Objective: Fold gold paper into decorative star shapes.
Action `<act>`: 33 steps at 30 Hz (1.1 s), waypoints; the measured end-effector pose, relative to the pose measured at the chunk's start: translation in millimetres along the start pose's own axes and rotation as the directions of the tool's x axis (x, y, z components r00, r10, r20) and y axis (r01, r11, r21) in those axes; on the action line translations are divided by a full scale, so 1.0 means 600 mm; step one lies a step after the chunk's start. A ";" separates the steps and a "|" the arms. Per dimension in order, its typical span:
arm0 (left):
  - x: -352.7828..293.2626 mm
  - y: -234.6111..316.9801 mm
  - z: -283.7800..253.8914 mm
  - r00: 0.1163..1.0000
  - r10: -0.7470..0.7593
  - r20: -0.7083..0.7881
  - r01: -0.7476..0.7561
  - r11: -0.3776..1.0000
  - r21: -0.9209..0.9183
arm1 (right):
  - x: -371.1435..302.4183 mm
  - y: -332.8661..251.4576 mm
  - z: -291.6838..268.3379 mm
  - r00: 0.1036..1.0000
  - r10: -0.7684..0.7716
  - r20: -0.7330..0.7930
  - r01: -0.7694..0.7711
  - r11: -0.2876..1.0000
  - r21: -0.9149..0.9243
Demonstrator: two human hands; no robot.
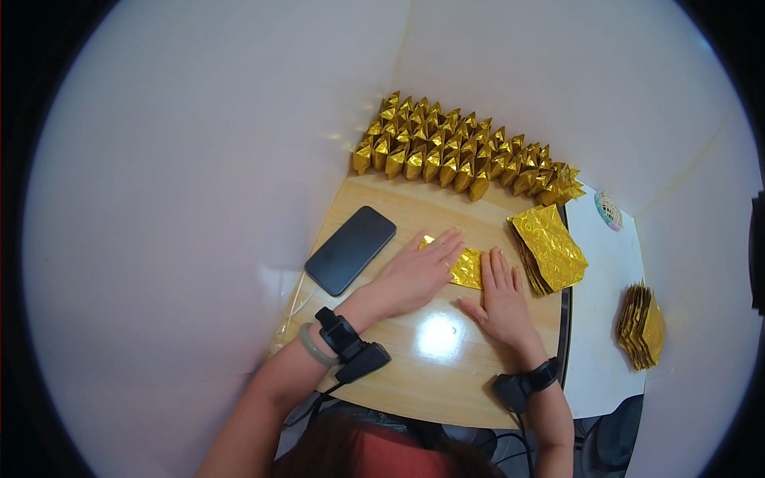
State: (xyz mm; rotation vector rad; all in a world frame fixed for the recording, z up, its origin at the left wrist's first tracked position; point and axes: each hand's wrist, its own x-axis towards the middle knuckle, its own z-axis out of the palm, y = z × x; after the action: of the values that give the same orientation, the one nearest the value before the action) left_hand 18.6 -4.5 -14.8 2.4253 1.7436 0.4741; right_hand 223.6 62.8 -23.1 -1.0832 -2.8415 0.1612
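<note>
Left hand (422,269): palm down, fingers extended and close together, lying over the left part of the gold foil sheet; nothing is pinched.
Right hand (504,299): laid flat, four fingers side by side, thumb out to the left; the fingers are at the sheet's right end and grip nothing visible.
Gold foil sheet (468,269): on the wooden table (430,386), between the hands and partly hidden under the left one; its visible face is shiny and creased.
Handling: probably very light and thin, soft enough to crease under a fingertip, a little slippery on the smooth tabletop, and easy to tear or crumple.
Hold: best pinched gently at an edge or corner, with the other palm laid flat to stop it sliding.
Wrists: a black wristband on each, plus a pale bracelet (319,347) on the left.
Phone (351,250): dark screen up, left of the sheet.
Near foil stack (551,248): layered, to the right of the sheet.
Folded gold pieces (454,151): pointed, standing in packed rows at the back.
White surface (599,275): on the right, bearing a small woven ornament (609,211) and a fanned gold stack (641,327).
</note>
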 end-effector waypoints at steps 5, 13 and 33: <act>0.004 0.009 0.026 0.990 0.139 0.020 -0.126 0.941 -0.315 | 0.003 -0.015 -0.002 0.999 -0.009 0.035 0.010 0.999 -0.048; -0.009 -0.030 0.020 0.989 -0.147 0.009 0.147 0.989 -0.033 | -0.002 0.022 0.008 0.998 -0.011 -0.065 0.014 0.998 0.054; -0.008 -0.032 0.019 0.985 -0.050 -0.166 -0.009 0.941 -0.339 | 0.000 0.006 -0.032 0.920 -0.215 -0.327 0.357 0.805 0.474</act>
State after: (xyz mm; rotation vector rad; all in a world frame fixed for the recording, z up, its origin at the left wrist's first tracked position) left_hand 3.6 -1.5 -31.9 2.1757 1.5871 0.9242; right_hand 228.5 66.5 -4.4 -0.5021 -2.4521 0.6751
